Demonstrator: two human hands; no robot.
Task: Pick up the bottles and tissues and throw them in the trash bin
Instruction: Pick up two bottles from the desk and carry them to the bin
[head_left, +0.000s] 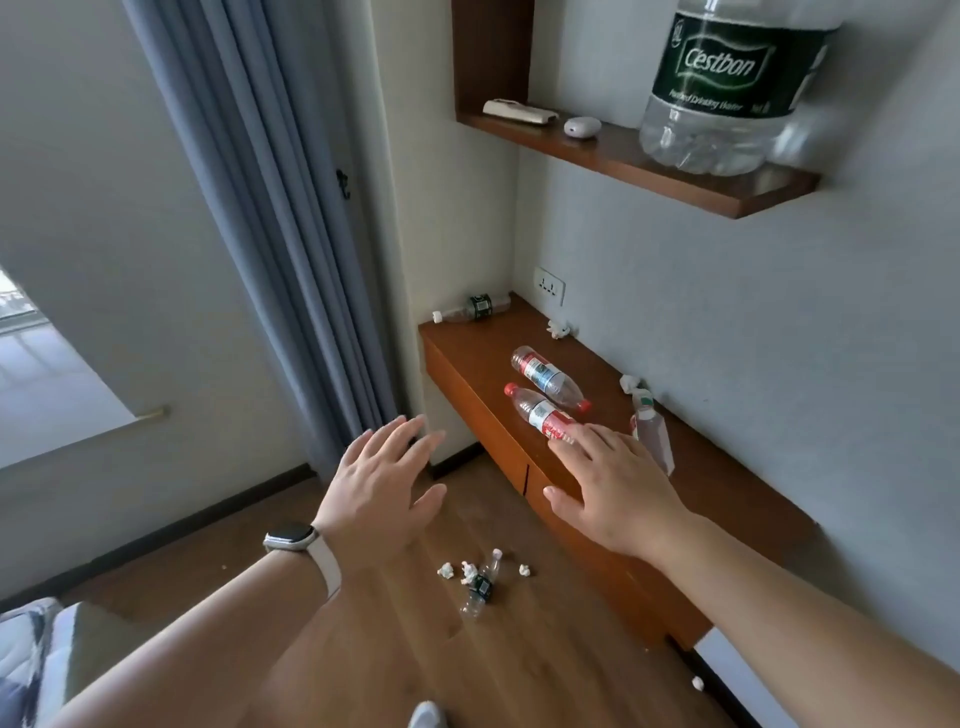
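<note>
Two red-capped bottles lie on the wooden desk (467, 358): the nearer bottle (537, 414) and the farther bottle (548, 376). My right hand (615, 486) is open, its fingertips at the nearer bottle's base. My left hand (382, 488), open and empty, hovers left of the desk. A green-labelled bottle (475, 307) lies at the desk's far corner. A pinkish bottle (652, 434) rests by the wall. Crumpled tissues sit on the desk (558, 329) (629, 383). On the floor lie another green-labelled bottle (482, 584) and tissues (445, 570) (524, 570) (697, 683).
A wall shelf (675, 174) above the desk carries a large Cestbon water jug (727, 88), a small white case (582, 127) and a flat beige object (517, 111). Blue curtains (270, 208) hang at the left. A bed corner (31, 654) shows bottom left. No trash bin is in view.
</note>
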